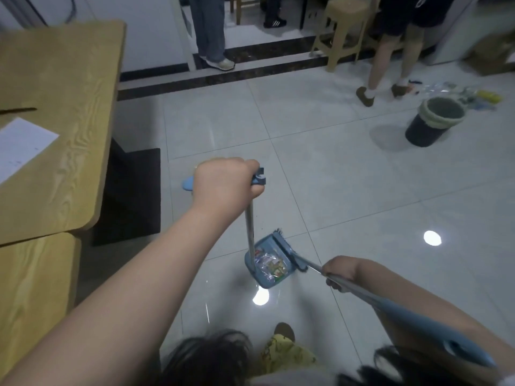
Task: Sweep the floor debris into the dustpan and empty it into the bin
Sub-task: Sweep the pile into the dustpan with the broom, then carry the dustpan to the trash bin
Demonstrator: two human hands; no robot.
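Observation:
A blue dustpan (263, 247) stands on the grey tiled floor just ahead of my feet, on a long metal pole. Wrappers and clear plastic scraps (270, 266) lie inside it. My left hand (227, 183) is shut on the blue top grip of that pole. My right hand (341, 270) grips the broom handle low down, and the blue broom head (289, 253) rests against the pan's right edge. A dark bin (433, 121) with a pale liner stands at the far right, well apart from the pan.
A wooden desk (55, 112) with a sheet of paper fills the left side, with a dark mat (131, 196) beside it. A person's legs (387, 68) stand near the bin, with scattered litter (471, 96) behind it. A beige stool (345, 29) and another person stand by a dark step.

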